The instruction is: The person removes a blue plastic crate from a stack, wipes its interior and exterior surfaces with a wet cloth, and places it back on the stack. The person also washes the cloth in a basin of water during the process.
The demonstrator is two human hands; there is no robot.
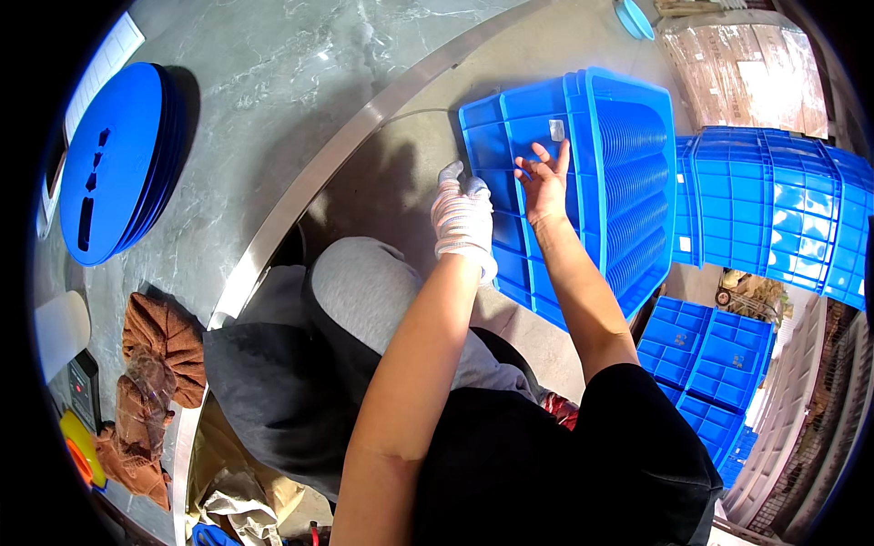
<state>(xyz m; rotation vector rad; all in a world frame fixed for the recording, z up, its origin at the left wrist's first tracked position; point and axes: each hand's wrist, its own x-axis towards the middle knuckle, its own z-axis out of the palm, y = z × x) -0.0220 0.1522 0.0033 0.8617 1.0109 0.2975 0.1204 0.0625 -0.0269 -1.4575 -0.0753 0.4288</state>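
My left hand (462, 218), in a white knit glove with grey fingertips, is raised in front of a blue plastic crate (519, 127). Its fingertips are apart, with nothing visible between them. To its right my bare right hand (546, 189) has loosely bent, spread fingers and looks empty. It is close to the crate's side, just below a small pale label (556, 130); whether it touches the crate I cannot tell. Rows of thin blue discs (633, 191) fill the crate. On the table at the left lies a stack of flat blue reel discs (109, 168) with slots and cut-outs.
The grey marbled table (300, 64) has a curved metal edge (300, 191) on my left. Brown cloth (150, 391) lies on it. More blue crates (774, 205) stand at the right, with others lower down (706, 355). A wrapped carton stack (742, 73) stands behind.
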